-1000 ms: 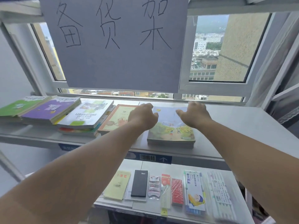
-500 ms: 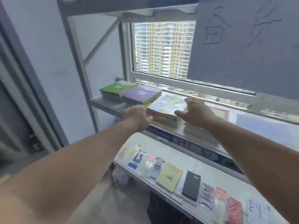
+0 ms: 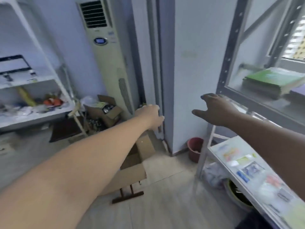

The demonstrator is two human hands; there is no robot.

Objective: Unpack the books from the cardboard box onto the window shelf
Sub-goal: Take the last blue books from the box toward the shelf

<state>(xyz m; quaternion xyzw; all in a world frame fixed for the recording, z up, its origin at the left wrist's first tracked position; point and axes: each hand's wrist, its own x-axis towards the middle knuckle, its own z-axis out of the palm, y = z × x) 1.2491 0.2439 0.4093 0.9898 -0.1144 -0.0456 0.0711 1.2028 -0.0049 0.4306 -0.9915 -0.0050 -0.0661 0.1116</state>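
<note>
Below, a brown corrugated cardboard box [image 3: 132, 172], flaps open.

Both bare hands empty and outstretched, left hand [image 3: 152, 115], right hand [image 3: 214, 110], cardboard box [image 3: 132, 164] on floor below, green books [image 3: 270, 80] on window shelf [image 3: 264, 103]

Both arms are bare from the near edge of the view to the fingertips, with no sleeve, glove, watch or ring in sight. The left hand [image 3: 152, 117] and the right hand [image 3: 214, 111] are blurred (nails and knuckle detail cannot be made out).
</note>
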